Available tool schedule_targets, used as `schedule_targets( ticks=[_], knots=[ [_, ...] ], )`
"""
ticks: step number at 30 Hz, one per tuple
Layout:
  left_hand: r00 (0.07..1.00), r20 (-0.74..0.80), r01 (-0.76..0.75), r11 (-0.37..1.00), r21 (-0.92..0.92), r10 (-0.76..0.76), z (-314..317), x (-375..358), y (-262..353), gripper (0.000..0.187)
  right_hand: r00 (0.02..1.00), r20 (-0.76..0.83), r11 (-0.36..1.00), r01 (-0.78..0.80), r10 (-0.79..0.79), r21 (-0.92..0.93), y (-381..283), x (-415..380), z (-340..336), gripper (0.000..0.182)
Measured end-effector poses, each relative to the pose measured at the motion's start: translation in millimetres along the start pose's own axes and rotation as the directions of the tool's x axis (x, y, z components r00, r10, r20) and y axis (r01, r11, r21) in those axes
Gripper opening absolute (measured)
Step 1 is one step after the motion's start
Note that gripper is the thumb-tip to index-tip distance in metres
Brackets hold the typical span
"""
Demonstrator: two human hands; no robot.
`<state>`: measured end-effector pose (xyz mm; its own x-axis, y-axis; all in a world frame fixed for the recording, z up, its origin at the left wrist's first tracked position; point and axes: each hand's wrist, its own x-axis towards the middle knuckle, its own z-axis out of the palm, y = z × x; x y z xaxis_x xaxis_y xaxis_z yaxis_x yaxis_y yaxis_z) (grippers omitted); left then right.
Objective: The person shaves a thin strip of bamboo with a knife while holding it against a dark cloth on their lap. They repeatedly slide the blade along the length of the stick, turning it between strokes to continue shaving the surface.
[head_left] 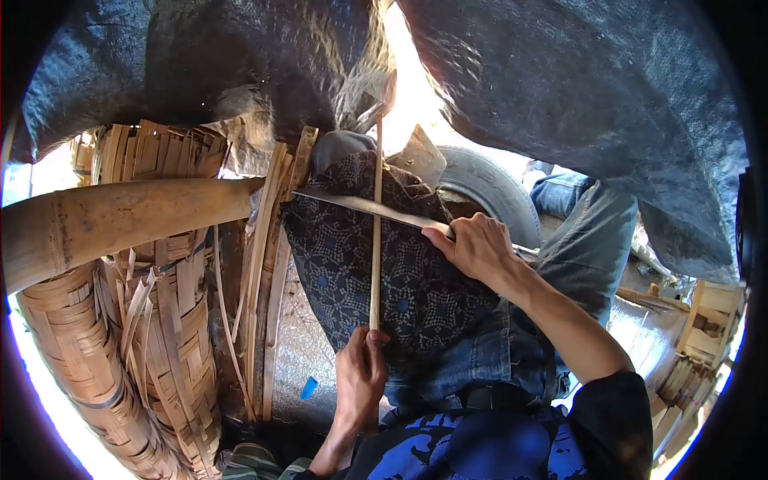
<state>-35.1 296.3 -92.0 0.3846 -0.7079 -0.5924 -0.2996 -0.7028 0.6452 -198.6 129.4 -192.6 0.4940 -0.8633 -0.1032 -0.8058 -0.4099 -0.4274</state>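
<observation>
My left hand (360,370) is closed around the lower end of a long, thin bamboo strip (376,272). The strip stands out away from my body, over a dark patterned cloth (340,276) spread across my lap. In my right hand (480,246) is the handle of a long knife (348,202). Its narrow blade points left and crosses the strip at its upper part, appearing to touch it. Part of the handle is hidden by my fingers, and its end shows beyond my hand.
Bundles of split, woven bamboo (176,320) stand at the left. A thick bamboo pole (136,228) juts in above them. Upright bamboo slats (260,280) stand beside the cloth. A tyre (496,192) lies beyond my knees, and dark sheeting (576,88) hangs above.
</observation>
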Motion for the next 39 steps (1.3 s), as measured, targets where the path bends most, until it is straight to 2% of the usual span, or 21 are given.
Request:
schedule_targets(
  ticks=[3,6,7,9,10,11,13,14,18,20,21,23,25,26,27,29,32,34,36,37,39],
  knots=[
    [1.000,-0.007,-0.021,0.998,0.054,0.022,-4.3,-8.5,4.6,0.024,0.999,0.042,1.000,-0.027,0.026,0.013,-3.8,9.0,3.9,0.058],
    [0.991,0.096,0.093,0.995,0.024,-0.095,-13.4,-28.4,11.6,0.025,0.998,-0.049,0.999,-0.039,0.038,-0.022,0.0,32.6,15.3,0.057],
    [0.993,0.097,0.073,0.997,0.020,-0.074,-14.5,-29.4,10.6,0.025,0.997,-0.068,0.999,-0.040,0.038,-0.031,4.4,35.4,19.2,0.057],
    [0.992,0.070,0.105,0.993,-0.058,-0.101,-13.4,-31.3,5.0,0.025,0.968,-0.179,0.985,0.170,-0.175,-0.041,16.8,43.3,29.3,0.058],
    [0.987,0.084,0.146,0.983,-0.112,-0.137,-13.2,-31.7,2.3,0.026,0.978,-0.198,0.996,0.080,-0.071,0.037,20.0,52.7,34.1,0.064],
    [0.989,0.077,0.135,0.983,-0.121,-0.126,-14.5,-32.4,3.6,0.026,0.975,-0.207,0.996,0.089,-0.081,0.029,27.9,59.8,36.0,0.064],
    [0.978,0.120,0.188,0.969,-0.160,-0.170,-18.4,-36.4,6.2,0.027,0.992,0.056,0.981,-0.125,0.118,0.146,26.9,80.8,21.4,0.061],
    [0.968,0.153,0.229,0.946,-0.230,-0.198,-19.4,-35.8,5.8,0.027,0.956,0.228,0.938,-0.241,0.185,0.249,26.2,85.9,11.0,0.062],
    [0.972,0.179,0.204,0.921,-0.333,-0.151,-15.1,-4.0,-2.0,0.031,0.920,0.313,0.904,-0.327,0.237,0.275,26.5,68.1,-13.4,0.061],
    [0.966,0.219,0.211,0.905,-0.368,-0.136,-13.1,20.2,3.9,0.033,0.985,0.164,0.914,-0.025,-0.046,0.406,14.8,40.5,-36.0,0.062],
    [0.963,0.243,0.211,0.894,-0.395,-0.120,-11.0,28.6,7.0,0.034,0.971,0.230,0.973,0.014,-0.068,0.229,23.9,24.7,-18.6,0.062],
    [0.957,0.266,0.218,0.884,-0.414,-0.111,-8.2,39.1,4.1,0.036,0.945,0.326,0.916,-0.096,-0.040,0.390,0.4,-1.1,-36.7,0.064],
    [0.939,0.342,0.240,0.795,-0.557,-0.044,-6.8,49.6,-3.5,0.037,0.966,0.241,0.938,0.001,-0.090,0.347,-7.5,-17.3,-33.2,0.065],
    [0.928,0.371,0.287,0.719,-0.633,-0.044,-6.4,51.7,-4.2,0.035,0.964,0.254,0.947,-0.006,-0.080,0.321,-10.4,-20.3,-31.8,0.064],
    [0.929,0.367,0.280,0.721,-0.634,-0.038,-6.4,53.2,-5.2,0.035,0.965,0.249,0.947,-0.002,-0.083,0.320,-11.3,-22.8,-27.8,0.064],
    [0.893,0.449,0.412,0.467,-0.782,-0.036,-7.5,54.2,-8.3,0.033,0.972,-0.066,0.956,0.234,-0.226,0.175,-10.7,-23.8,-15.3,0.063],
    [0.896,0.442,0.428,0.355,-0.831,-0.047,-3.4,50.2,-10.2,0.030,0.970,-0.061,0.963,0.240,-0.234,0.124,-14.8,-21.7,-13.8,0.062],
    [0.905,0.423,0.407,0.389,-0.827,-0.049,-0.5,47.4,-9.3,0.029,0.967,-0.063,0.964,0.253,-0.248,0.084,-13.7,-24.5,-11.9,0.062],
    [0.912,0.405,0.391,0.418,-0.820,-0.058,1.5,45.0,-7.7,0.029,0.927,-0.151,0.939,0.345,-0.343,-0.013,-11.1,-30.7,-5.5,0.038],
    [0.911,0.410,0.395,0.398,-0.828,-0.051,2.6,42.5,-6.7,0.027,0.928,-0.143,0.938,0.346,-0.345,-0.013,-11.7,-29.2,-5.5,0.038],
    [0.907,0.418,0.405,0.377,-0.833,-0.051,3.2,36.4,-6.9,0.026,0.965,-0.158,0.974,0.220,-0.208,0.059,-17.3,-16.6,-3.9,0.057]
  ],
)
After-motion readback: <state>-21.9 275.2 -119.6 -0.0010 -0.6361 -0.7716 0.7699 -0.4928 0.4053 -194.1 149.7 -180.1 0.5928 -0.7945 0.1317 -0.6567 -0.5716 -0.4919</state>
